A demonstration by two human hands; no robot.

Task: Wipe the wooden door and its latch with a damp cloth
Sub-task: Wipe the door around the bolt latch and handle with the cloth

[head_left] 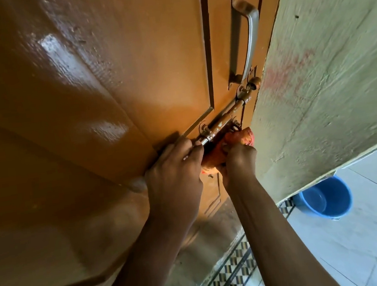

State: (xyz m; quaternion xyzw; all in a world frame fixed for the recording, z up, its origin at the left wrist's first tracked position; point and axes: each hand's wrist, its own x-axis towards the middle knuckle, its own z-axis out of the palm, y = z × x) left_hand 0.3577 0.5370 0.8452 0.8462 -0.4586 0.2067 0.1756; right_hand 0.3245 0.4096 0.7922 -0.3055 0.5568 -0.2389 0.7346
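Observation:
A glossy orange-brown wooden door [84, 89] fills the left and middle of the head view, its surface shining wet. A metal sliding latch [222, 122] runs slantwise near the door's right edge. My left hand [175, 175] pinches the lower end of the latch bolt with thumb and fingers. My right hand [238, 162] is closed on a bunched orange-red cloth [237, 137], which presses against the underside of the latch. Part of the cloth is hidden behind both hands.
A grey metal pull handle [246, 32] is fixed above the latch. A pale green wall [332, 76] stands right of the door. A blue bucket [326, 199] sits on the light tiled floor [363, 239] at lower right. Patterned tiles [233, 271] run below the door.

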